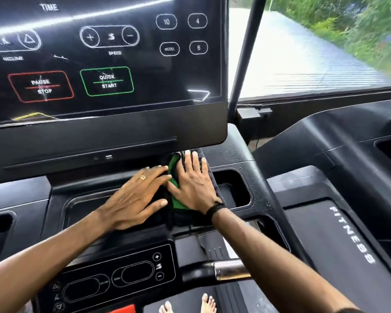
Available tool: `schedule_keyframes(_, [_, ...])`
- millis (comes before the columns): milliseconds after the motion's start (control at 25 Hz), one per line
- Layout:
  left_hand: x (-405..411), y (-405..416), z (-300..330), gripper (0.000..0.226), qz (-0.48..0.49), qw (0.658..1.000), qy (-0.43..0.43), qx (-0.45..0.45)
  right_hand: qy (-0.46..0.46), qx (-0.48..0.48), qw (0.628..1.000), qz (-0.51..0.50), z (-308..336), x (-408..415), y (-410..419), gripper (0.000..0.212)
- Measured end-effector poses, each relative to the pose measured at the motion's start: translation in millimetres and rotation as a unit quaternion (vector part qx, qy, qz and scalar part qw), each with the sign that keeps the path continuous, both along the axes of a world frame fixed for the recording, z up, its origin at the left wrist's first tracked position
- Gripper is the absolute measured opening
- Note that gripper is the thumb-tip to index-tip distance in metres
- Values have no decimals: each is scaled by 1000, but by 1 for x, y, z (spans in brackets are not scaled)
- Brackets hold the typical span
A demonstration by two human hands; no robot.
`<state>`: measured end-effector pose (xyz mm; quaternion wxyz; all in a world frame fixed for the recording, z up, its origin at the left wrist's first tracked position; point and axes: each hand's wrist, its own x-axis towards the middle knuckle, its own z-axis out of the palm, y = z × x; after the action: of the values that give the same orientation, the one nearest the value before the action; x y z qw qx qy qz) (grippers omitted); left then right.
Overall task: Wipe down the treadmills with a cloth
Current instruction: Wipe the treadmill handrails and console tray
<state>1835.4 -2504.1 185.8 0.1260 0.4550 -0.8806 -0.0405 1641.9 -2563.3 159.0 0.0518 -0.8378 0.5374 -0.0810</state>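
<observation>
A dark cloth with a green patch lies on the treadmill's black console tray, just below the big touch screen. My right hand presses flat on the cloth with straight, spread fingers. Beside it, my left hand lies flat too, its fingertips touching the cloth's left edge. Most of the cloth is hidden under the hands.
A cup-holder recess opens right of the cloth. Below are a small control panel and a metal-tipped handlebar. A second treadmill's belt marked FITNESS runs on the right. A black pillar and a window stand behind.
</observation>
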Motion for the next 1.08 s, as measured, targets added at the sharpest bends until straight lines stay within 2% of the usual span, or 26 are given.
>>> schedule_keyframes(360, [5,8,-7,51,-31,999,-14,-12,15,0,1000,17,-6,-22,60,87])
schedule_keyframes(560, [0,1,-8,52,-21,1000,-17,-8,12,6,1000,24,-4,-15,30,88])
schedule_keyframes(840, [-39,-15,-5,55,-20,1000,12,8,-35,19,994,105,-3,-41,-21,90])
schedule_keyframes(1000, [-81,-25,-7,65,12,998,59,23,-49,-40,983,174,-13,-57,-57,81])
schedule_keyframes(1080, [-99,-25,-14,70,60,994,83,40,-72,-83,977,185,-11,-56,-77,63])
